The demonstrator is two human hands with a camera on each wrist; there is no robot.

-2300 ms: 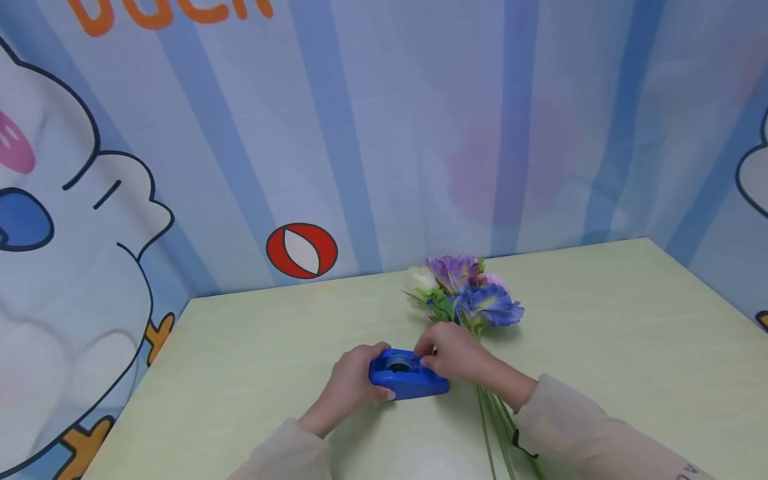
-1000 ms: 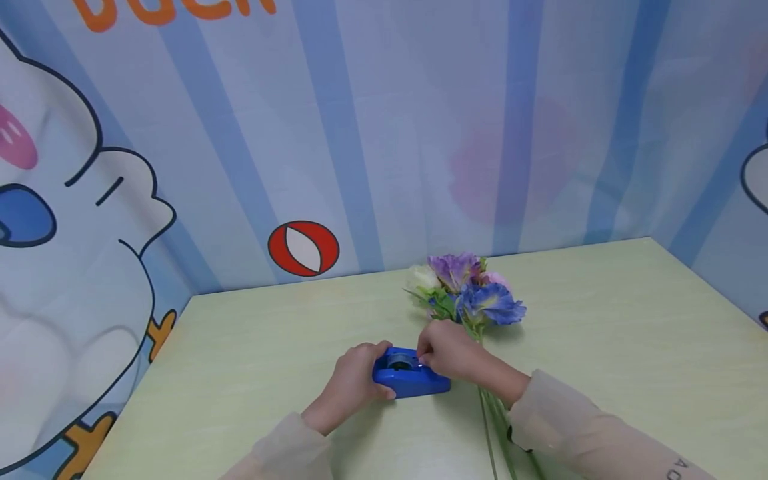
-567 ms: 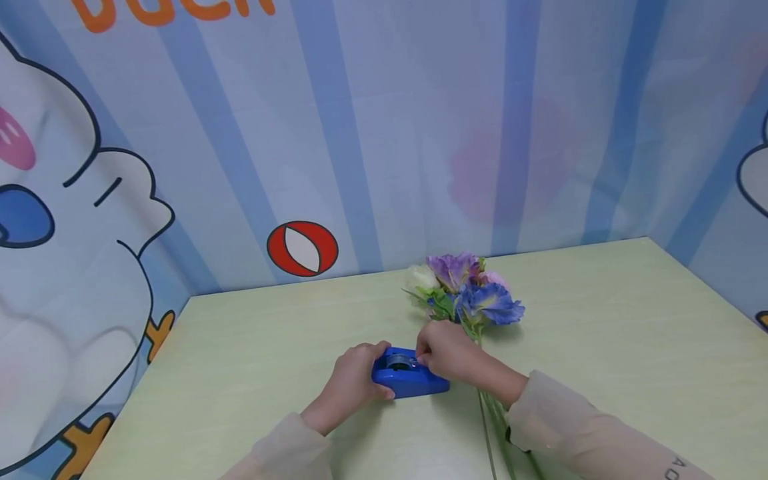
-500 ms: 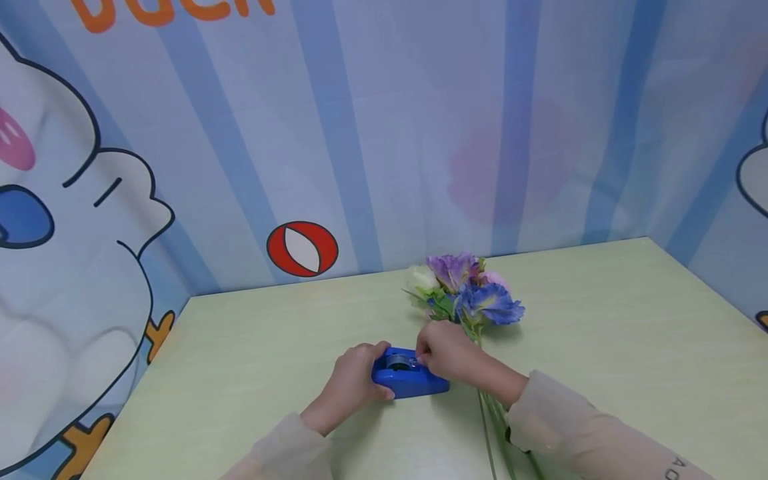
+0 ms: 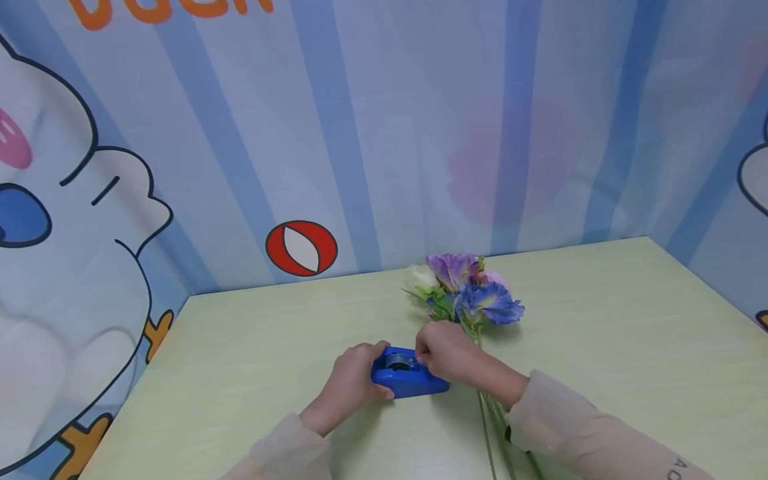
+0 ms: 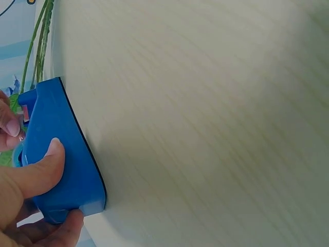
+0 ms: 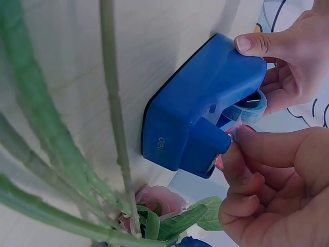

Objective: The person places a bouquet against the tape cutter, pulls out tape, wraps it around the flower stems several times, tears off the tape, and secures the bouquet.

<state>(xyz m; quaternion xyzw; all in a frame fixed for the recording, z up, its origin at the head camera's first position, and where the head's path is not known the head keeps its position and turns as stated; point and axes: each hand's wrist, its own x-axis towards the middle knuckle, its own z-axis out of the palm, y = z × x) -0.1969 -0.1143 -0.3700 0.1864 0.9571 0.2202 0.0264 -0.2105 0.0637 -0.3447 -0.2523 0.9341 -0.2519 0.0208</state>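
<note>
A blue tape dispenser (image 5: 411, 381) with a roll of clear tape (image 5: 399, 362) in it sits on the table near the middle. My left hand (image 5: 351, 380) grips its rear end, the thumb (image 6: 50, 164) along the near side. At the front end, my right hand (image 5: 451, 350) pinches the free end of the clear tape (image 7: 236, 127) between thumb and forefinger, close to the cutter. How much tape is pulled out is hard to see. Just beyond and under the right forearm lies a bunch of flowers (image 5: 489, 303) with purple, blue, white and pink blooms.
Long green stems (image 5: 498, 427) run from the blooms toward the table's front edge, passing under the right wrist. The pale green table (image 5: 270, 373) meets a striped blue cartoon backdrop (image 5: 408, 133) at the back.
The right hand's fingers have curled in more closely at the dispenser's front since the first frame. The dispenser, left hand and flowers stay almost in place.
</note>
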